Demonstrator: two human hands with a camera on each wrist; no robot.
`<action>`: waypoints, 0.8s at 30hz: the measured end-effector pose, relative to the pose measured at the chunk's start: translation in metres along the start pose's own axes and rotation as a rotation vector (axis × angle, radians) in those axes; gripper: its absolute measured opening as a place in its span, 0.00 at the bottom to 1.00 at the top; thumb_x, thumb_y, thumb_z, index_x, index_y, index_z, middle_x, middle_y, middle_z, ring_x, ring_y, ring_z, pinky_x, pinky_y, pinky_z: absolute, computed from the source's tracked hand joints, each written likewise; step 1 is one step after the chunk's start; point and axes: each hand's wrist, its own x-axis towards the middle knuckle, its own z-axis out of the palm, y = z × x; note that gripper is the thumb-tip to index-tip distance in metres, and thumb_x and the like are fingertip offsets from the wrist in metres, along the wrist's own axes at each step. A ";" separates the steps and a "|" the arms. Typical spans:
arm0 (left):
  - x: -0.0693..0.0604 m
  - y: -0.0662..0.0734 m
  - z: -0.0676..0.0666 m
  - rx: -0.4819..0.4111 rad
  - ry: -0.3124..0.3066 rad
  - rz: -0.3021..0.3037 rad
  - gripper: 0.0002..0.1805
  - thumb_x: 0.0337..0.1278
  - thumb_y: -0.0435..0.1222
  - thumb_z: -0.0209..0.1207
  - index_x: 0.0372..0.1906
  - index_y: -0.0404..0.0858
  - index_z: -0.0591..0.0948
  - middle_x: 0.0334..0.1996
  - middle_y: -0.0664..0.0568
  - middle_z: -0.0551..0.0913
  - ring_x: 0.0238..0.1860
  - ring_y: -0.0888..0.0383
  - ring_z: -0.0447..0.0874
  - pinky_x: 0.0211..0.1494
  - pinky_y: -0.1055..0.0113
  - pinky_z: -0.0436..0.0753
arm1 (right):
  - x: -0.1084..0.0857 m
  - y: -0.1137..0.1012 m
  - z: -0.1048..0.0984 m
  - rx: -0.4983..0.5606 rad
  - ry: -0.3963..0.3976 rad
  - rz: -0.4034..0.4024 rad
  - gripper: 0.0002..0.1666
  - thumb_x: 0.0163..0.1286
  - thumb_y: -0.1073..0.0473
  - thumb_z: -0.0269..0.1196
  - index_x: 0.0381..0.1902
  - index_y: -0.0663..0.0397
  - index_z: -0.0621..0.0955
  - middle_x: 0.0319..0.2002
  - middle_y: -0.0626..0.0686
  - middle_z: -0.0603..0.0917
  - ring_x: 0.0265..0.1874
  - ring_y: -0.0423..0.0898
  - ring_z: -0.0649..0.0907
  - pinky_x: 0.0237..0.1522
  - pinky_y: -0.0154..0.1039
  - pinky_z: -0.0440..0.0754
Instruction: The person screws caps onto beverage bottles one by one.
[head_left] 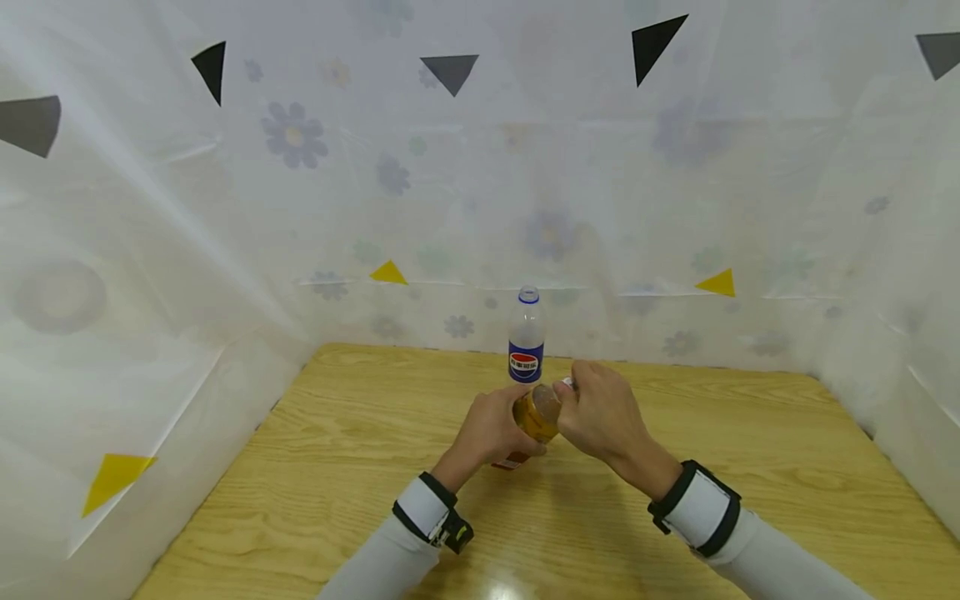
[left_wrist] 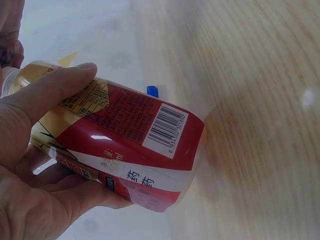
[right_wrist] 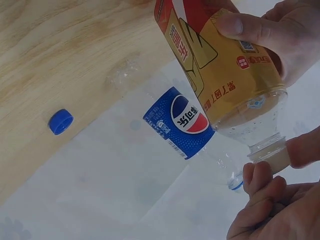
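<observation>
My left hand [head_left: 495, 427] grips a drink bottle with a red and gold label [left_wrist: 135, 125], fingers and thumb wrapped round its body. The bottle leans with its neck toward my right hand [head_left: 603, 414]. Whether its base touches the table cannot be made out. At the bottle's mouth, my right thumb and fingers pinch the pale cap [right_wrist: 277, 156]. Behind the hands stands an upright clear bottle with a blue Pepsi label [head_left: 526, 360]; its mouth has no cap. A blue cap [right_wrist: 61, 122] lies on the table near that bottle.
The wood-grain table [head_left: 360, 450] is enclosed at the back and sides by whitish sheeting [head_left: 480, 192] with flower prints. Black, grey and yellow triangles are on the sheeting, among them a yellow triangle [head_left: 388, 272] low on the back wall.
</observation>
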 end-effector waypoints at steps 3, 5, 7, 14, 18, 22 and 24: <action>0.000 -0.002 0.002 0.003 0.003 0.006 0.46 0.38 0.43 0.82 0.69 0.45 0.77 0.50 0.50 0.88 0.46 0.55 0.86 0.48 0.64 0.85 | 0.000 0.001 0.002 -0.030 0.022 -0.013 0.18 0.67 0.60 0.62 0.19 0.55 0.68 0.16 0.48 0.64 0.14 0.43 0.64 0.17 0.36 0.61; 0.001 -0.003 0.003 0.008 0.008 0.015 0.46 0.37 0.43 0.82 0.69 0.45 0.77 0.50 0.50 0.88 0.46 0.55 0.86 0.47 0.64 0.85 | 0.000 0.002 0.003 -0.046 0.040 -0.023 0.20 0.67 0.59 0.62 0.19 0.54 0.68 0.16 0.48 0.63 0.14 0.43 0.63 0.17 0.35 0.59; 0.001 -0.004 0.003 0.014 0.012 0.017 0.46 0.37 0.44 0.82 0.69 0.46 0.77 0.50 0.50 0.88 0.46 0.55 0.86 0.47 0.65 0.85 | 0.000 0.002 0.004 -0.065 0.056 -0.030 0.21 0.67 0.58 0.62 0.18 0.53 0.67 0.15 0.48 0.62 0.13 0.43 0.62 0.16 0.35 0.58; 0.003 -0.004 0.003 0.019 0.014 0.015 0.46 0.36 0.44 0.82 0.68 0.46 0.78 0.49 0.51 0.88 0.45 0.56 0.86 0.46 0.65 0.85 | 0.001 0.004 0.005 -0.092 0.087 -0.021 0.24 0.67 0.55 0.62 0.16 0.52 0.65 0.14 0.46 0.60 0.11 0.43 0.60 0.13 0.34 0.55; 0.002 -0.004 0.004 0.014 0.004 0.002 0.44 0.37 0.43 0.82 0.67 0.45 0.78 0.50 0.52 0.88 0.45 0.57 0.86 0.47 0.66 0.85 | 0.000 0.005 0.006 -0.095 0.092 -0.017 0.26 0.68 0.54 0.62 0.14 0.51 0.63 0.13 0.45 0.57 0.10 0.41 0.58 0.13 0.33 0.52; 0.002 -0.004 0.005 0.019 0.004 0.004 0.44 0.38 0.43 0.82 0.67 0.44 0.78 0.50 0.51 0.88 0.46 0.56 0.86 0.48 0.65 0.85 | 0.000 0.007 0.006 -0.111 0.106 -0.030 0.28 0.68 0.53 0.62 0.13 0.50 0.62 0.13 0.44 0.56 0.10 0.40 0.56 0.13 0.32 0.50; 0.003 -0.003 0.004 0.023 0.011 0.003 0.45 0.38 0.43 0.82 0.68 0.44 0.77 0.51 0.50 0.88 0.47 0.55 0.86 0.49 0.64 0.86 | 0.001 0.008 0.005 -0.119 0.115 -0.041 0.28 0.68 0.53 0.62 0.12 0.49 0.62 0.12 0.44 0.56 0.10 0.40 0.56 0.13 0.32 0.49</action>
